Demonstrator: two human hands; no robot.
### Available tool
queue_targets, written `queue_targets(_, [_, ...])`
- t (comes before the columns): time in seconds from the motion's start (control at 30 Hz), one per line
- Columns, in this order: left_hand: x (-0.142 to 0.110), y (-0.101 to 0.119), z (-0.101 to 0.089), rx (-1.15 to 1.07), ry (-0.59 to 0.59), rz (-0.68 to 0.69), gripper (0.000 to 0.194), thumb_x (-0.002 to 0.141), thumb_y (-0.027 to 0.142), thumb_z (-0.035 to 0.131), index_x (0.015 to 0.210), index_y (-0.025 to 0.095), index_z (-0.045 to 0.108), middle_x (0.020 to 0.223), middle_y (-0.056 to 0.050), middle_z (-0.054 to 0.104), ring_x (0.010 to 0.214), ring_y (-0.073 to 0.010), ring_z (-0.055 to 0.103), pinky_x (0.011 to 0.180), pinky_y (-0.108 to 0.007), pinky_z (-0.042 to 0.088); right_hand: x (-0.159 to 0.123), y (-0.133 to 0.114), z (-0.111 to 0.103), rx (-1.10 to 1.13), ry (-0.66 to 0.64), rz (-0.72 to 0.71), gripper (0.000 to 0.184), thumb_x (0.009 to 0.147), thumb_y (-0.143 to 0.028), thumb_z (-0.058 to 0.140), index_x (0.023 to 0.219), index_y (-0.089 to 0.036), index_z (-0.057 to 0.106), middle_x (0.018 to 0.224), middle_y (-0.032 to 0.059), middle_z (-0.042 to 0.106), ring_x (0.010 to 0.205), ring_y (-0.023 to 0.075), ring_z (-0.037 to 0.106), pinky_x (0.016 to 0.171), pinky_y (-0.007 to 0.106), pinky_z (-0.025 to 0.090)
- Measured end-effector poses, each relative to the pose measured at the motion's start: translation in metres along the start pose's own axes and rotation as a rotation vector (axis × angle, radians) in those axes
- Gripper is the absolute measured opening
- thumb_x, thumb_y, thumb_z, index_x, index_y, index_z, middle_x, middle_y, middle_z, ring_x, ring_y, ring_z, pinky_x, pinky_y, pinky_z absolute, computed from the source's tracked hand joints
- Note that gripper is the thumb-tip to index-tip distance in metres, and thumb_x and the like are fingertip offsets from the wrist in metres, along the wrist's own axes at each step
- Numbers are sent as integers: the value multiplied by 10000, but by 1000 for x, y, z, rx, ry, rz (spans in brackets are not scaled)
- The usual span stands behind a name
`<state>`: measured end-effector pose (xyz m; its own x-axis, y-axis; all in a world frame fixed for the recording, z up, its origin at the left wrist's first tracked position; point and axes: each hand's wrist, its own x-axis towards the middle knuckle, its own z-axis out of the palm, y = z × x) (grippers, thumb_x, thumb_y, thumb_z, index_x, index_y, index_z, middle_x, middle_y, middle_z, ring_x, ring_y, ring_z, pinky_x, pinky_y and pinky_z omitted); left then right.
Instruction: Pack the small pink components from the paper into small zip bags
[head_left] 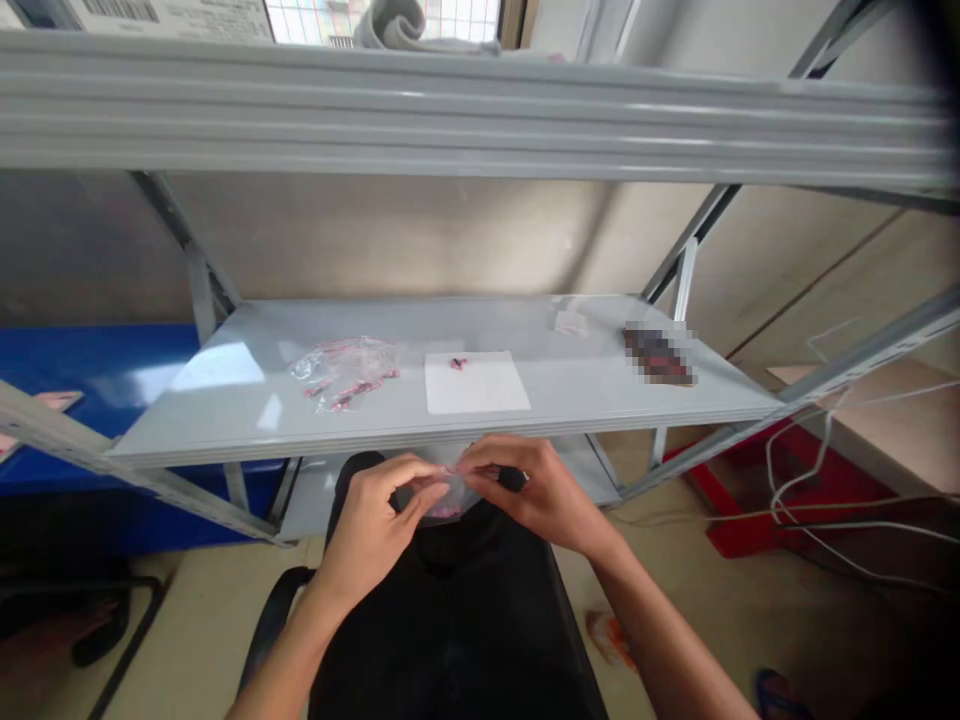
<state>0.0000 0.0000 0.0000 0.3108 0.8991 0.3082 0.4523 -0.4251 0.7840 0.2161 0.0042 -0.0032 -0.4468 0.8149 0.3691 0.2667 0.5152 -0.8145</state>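
Your left hand (pixel 375 505) and right hand (pixel 534 488) over your lap (pixel 450 620), fingers (pixel 415 469) of both pinching a clear plastic bag (pixel 448 505), white sheet (pixel 478 390) on the shelf (pixel 574 380) beyond.

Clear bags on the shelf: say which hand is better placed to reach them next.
Probably the left hand: it is nearer the clear bags, which lie left of the white sheet. The right hand is farther across, and both hands pinch a small bag.

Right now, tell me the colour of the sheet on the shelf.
White; the sheet shows best in the head view.
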Motion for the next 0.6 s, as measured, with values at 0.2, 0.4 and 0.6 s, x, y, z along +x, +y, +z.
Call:
queue_targets(0.2, [-16,-5,2,-110,11,-60,132,922,313,693,956,205,760,877,-40,780,762,-188,728,730,-259,565,-2,4,7,62,53,105,263,899,-197,677,1162,-191,694,923,48,752,785,159,659,741,282,521])
queue_targets(0.4, [-16,-2,3,-137,18,-72,122,927,315,693,929,218,767,915,-36,772,766,-175,713,710,-243,542,-6,1,7,3,-6,128,137,905,-232,678,1008,-200,763,809,24,729,683,140,599,656,257,479])
queue_targets(0.6, [-17,-12,10,-144,73,-122,178,946,340,663,851,205,730,817,-27,750,741,-183,697,691,-251,523,-4,4,16,-29,24,117,172,963,-331,645,920,-192,738,755,14,688,643,133,563,603,250,420])
